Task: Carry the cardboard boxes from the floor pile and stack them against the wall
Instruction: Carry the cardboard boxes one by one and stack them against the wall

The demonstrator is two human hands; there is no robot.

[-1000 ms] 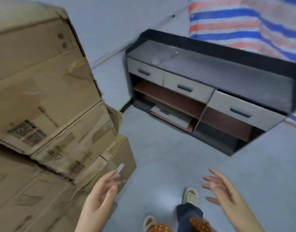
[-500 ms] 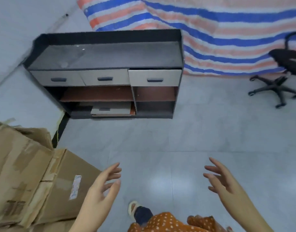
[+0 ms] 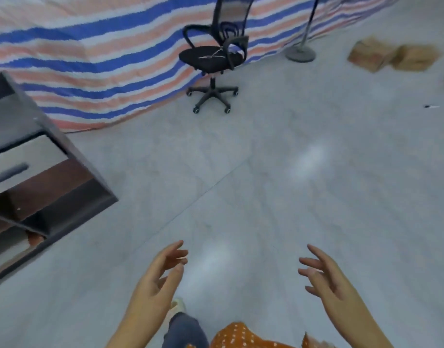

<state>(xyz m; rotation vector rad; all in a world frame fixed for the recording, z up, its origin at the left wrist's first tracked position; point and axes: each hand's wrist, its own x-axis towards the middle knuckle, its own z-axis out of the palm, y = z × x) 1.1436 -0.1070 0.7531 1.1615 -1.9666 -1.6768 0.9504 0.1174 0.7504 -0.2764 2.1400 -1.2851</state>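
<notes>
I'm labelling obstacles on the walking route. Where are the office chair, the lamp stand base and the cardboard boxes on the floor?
office chair (image 3: 210,57): head view, on the black seat.
lamp stand base (image 3: 300,54): head view, on the round foot.
cardboard boxes (image 3: 371,55): head view, on the left box's top.

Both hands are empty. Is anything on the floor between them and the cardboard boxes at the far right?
Nothing visible blocks the way. Left hand and right hand hang open over bare floor, which runs unbroken to the cardboard boxes. The office chair and lamp stand stand left of that line.
</notes>
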